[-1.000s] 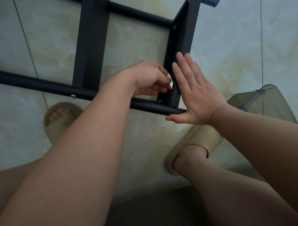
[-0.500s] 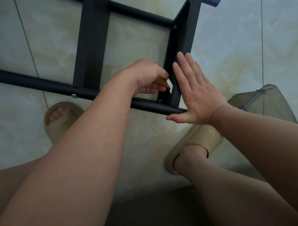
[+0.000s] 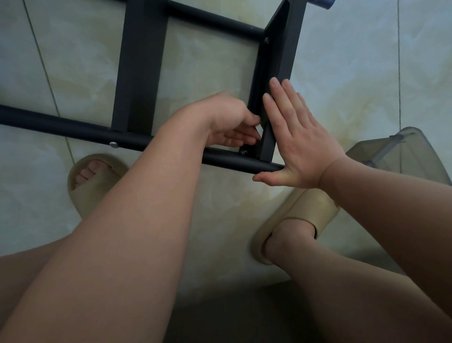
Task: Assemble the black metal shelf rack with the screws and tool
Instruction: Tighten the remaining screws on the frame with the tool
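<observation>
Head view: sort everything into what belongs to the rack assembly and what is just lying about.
Job: black rack frame; corner screw; bar screw; left hand, fingers curled by the corner screw; right hand, flat against the frame.
Lying about: translucent plastic bin; beige slippers, worn.

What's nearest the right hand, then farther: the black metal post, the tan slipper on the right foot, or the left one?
1. Black metal post: the right hand presses it.
2. Right tan slipper: just below.
3. Left tan slipper: far left.
</observation>
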Tool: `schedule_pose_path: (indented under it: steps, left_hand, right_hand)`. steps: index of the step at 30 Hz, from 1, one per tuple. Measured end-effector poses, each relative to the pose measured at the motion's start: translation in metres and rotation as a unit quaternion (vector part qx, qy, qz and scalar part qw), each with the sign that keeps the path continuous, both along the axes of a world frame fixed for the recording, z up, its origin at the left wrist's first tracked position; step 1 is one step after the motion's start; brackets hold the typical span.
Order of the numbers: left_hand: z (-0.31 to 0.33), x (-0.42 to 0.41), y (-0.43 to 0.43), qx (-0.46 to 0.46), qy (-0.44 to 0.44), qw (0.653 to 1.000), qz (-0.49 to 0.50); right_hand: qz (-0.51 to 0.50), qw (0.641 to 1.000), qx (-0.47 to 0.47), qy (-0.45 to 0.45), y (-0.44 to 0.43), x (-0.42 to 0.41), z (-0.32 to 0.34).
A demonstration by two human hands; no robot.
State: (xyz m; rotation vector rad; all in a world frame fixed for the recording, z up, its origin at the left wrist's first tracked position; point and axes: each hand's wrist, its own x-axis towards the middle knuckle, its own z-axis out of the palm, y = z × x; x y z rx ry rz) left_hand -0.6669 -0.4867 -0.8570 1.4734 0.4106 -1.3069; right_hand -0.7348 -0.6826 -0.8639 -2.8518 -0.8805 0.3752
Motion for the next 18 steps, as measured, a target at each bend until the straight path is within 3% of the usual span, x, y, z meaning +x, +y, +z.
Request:
schedule_pose_path:
  steps: [7,14,18]
  left_hand:
    - [0.0009,0.0007,-0.0008,0.0,-0.005,1.0,0.0]
    - [-0.0037,-0.0039,-0.003,0.004,-0.017,0.994,0.107]
    - [-0.0004,0.0,-0.0003,0.0,-0.019,0.997,0.077]
  right_hand:
    - [-0.001,1.0,-0.005,0.005,0.0003,0.0006,0.0016]
    - [-0.001,1.0,-0.003,0.005,0.0008,0.0001,0.0016]
    - [-0.002,1.0,-0.004,0.006,0.0009,0.0006,0.0017]
